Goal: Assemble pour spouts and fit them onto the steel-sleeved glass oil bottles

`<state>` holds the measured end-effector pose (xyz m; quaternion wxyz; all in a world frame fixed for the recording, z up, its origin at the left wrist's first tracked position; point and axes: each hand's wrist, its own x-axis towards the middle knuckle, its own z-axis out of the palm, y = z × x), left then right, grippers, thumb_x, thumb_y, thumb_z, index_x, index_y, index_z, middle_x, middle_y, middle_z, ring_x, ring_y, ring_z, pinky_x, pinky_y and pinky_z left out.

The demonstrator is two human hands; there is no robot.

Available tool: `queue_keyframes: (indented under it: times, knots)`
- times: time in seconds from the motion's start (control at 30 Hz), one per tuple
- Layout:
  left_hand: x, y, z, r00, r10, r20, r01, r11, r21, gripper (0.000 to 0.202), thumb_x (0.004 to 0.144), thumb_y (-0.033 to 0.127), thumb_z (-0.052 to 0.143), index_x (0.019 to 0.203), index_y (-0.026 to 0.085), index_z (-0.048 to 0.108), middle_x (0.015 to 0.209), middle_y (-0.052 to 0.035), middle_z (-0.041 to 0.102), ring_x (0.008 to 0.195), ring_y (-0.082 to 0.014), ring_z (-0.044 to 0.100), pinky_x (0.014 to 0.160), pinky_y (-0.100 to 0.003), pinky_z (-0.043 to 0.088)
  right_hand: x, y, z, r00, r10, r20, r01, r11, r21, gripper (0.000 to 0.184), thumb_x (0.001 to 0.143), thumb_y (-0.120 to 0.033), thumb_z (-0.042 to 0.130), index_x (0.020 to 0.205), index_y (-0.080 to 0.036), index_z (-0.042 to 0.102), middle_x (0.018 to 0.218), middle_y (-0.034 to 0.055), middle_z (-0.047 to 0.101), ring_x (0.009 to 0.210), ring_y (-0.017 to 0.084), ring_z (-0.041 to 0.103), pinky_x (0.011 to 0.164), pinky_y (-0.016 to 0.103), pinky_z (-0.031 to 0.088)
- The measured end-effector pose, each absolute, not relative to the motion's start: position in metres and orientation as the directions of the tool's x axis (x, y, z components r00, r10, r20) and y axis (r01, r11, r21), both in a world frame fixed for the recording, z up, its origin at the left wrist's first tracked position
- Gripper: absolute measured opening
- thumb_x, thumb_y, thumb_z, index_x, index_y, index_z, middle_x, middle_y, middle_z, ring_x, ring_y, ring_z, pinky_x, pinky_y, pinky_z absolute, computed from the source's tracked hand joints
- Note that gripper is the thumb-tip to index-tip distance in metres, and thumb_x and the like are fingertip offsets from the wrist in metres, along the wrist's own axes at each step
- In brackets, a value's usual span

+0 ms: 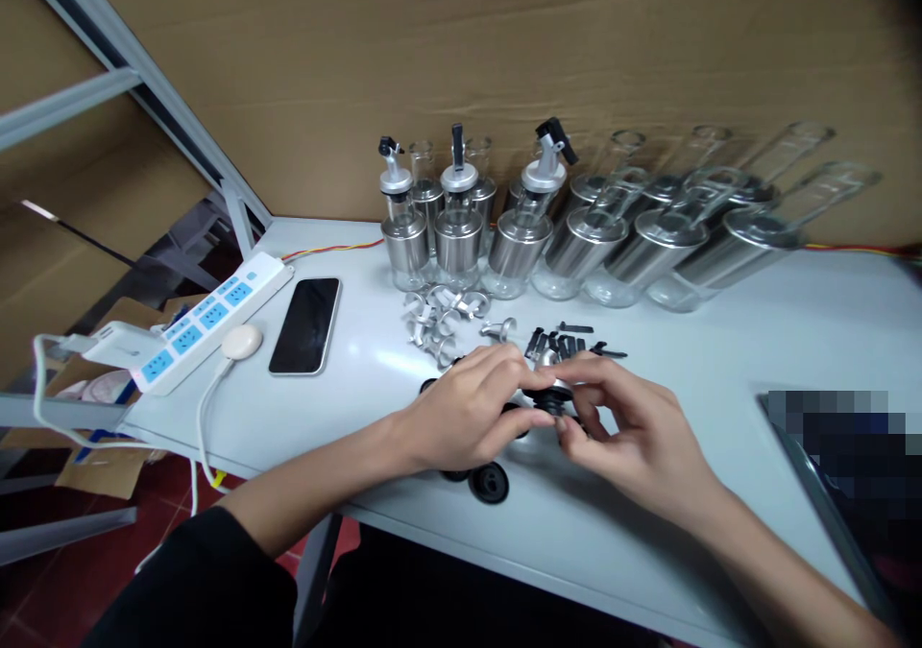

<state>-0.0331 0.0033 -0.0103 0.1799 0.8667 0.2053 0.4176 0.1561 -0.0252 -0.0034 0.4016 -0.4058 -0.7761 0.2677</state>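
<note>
My left hand point(468, 408) and my right hand point(623, 427) meet over the white table point(720, 360), both pinching a small metal-and-black pourer cap point(548, 391) between their fingertips. Black round stoppers point(488, 483) lie under and just in front of my left hand. Behind the hands lie a heap of silver metal spout parts point(439, 317) and several small black levers point(569, 343). Farther back stands a row of glass-and-steel oil bottles point(576, 235); three at the left carry fitted pourers point(545, 163), the others stand without tops.
A black phone point(306, 324) lies face up left of the parts. A white power strip with blue sockets point(202, 326) and a round white switch point(241, 341) sit at the table's left edge. Cardboard sheets back the table. A blurred dark object point(842, 456) lies at right.
</note>
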Motion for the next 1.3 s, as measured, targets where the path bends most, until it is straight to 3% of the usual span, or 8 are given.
queue_keyframes:
  times: [0.1,0.2,0.33,0.43,0.57,0.77,0.93,1.3]
  knots:
    - [-0.033,0.0049,-0.0113,0.561,0.511,0.651,0.19,-0.845,0.499,0.021,0.092,0.028,0.05,0.106,0.013,0.047,0.087,-0.0083,0.058,0.081,-0.019,0.058,0.069,-0.032,0.052,0.1553,-0.025,-0.0047,-0.342,0.855,0.39,0.385,0.506,-0.772,0.031,0.076,-0.009,0.055,0.104,-0.023,0.056,0.061,-0.0069,0.046,0.047,0.009,0.047,0.055,0.025,0.046]
    - [-0.0336,0.0079,-0.0116,0.557,0.527,0.642,0.19,-0.833,0.519,0.025,0.09,0.028,0.052,0.11,0.015,0.047,0.088,-0.0073,0.058,0.08,-0.0191,0.058,0.069,-0.032,0.051,0.1542,-0.0242,-0.0087,-0.302,0.874,0.382,0.353,0.475,-0.806,0.031,0.077,-0.01,0.057,0.104,-0.023,0.051,0.078,-0.0016,0.059,0.054,0.011,0.057,0.059,0.026,0.051]
    - [-0.0354,0.0097,-0.0108,0.564,0.521,0.64,0.217,-0.842,0.494,0.036,0.086,0.036,0.06,0.113,0.015,0.047,0.093,-0.0079,0.059,0.086,-0.02,0.058,0.073,-0.033,0.051,0.1554,-0.0237,-0.0116,-0.273,0.879,0.39,0.347,0.468,-0.812,0.032,0.08,-0.013,0.057,0.108,-0.024,0.048,0.088,0.0021,0.062,0.072,0.015,0.064,0.069,0.027,0.054]
    - [-0.0366,0.0083,-0.0098,0.568,0.545,0.617,0.272,-0.831,0.485,0.029,0.088,0.028,0.055,0.113,0.016,0.049,0.095,-0.0074,0.058,0.089,-0.0195,0.058,0.075,-0.032,0.05,0.1572,-0.0234,-0.0101,-0.326,0.864,0.384,0.386,0.493,-0.78,0.035,0.081,-0.016,0.058,0.114,-0.024,0.048,0.098,0.0045,0.064,0.083,0.018,0.065,0.072,0.027,0.053]
    - [-0.0373,0.0064,-0.0085,0.571,0.564,0.597,0.298,-0.819,0.489,0.034,0.088,0.023,0.05,0.121,0.019,0.05,0.099,-0.0068,0.055,0.092,-0.0184,0.057,0.08,-0.032,0.05,0.1581,-0.022,-0.0068,-0.334,0.858,0.389,0.445,0.508,-0.738,0.027,0.084,-0.024,0.06,0.11,-0.023,0.053,0.093,0.004,0.065,0.081,0.019,0.064,0.068,0.027,0.053]
    - [-0.0364,0.0063,-0.0085,0.573,0.535,0.621,0.269,-0.839,0.474,0.04,0.086,0.017,0.049,0.126,0.024,0.05,0.099,-0.0059,0.052,0.091,-0.0168,0.055,0.08,-0.031,0.051,0.1577,-0.0198,-0.0047,-0.295,0.863,0.41,0.404,0.502,-0.765,0.015,0.086,-0.025,0.062,0.1,-0.024,0.059,0.085,0.0031,0.063,0.076,0.018,0.061,0.069,0.029,0.051]
    - [-0.0362,0.007,-0.0076,0.543,0.547,0.638,0.252,-0.83,0.497,0.035,0.085,0.022,0.054,0.12,0.016,0.05,0.101,-0.0093,0.053,0.093,-0.0186,0.056,0.079,-0.032,0.054,0.1567,-0.0235,-0.006,-0.251,0.876,0.413,0.37,0.481,-0.795,0.019,0.086,-0.023,0.062,0.105,-0.025,0.058,0.091,0.0036,0.065,0.085,0.019,0.063,0.075,0.03,0.052]
    - [-0.0348,0.0077,-0.0073,0.534,0.558,0.636,0.271,-0.825,0.496,0.031,0.087,0.024,0.053,0.116,0.014,0.052,0.094,-0.0081,0.063,0.087,-0.0191,0.061,0.074,-0.033,0.052,0.1563,-0.0244,-0.0073,-0.252,0.899,0.358,0.337,0.428,-0.839,0.025,0.085,-0.02,0.06,0.109,-0.024,0.055,0.101,0.0042,0.067,0.092,0.018,0.067,0.081,0.027,0.056]
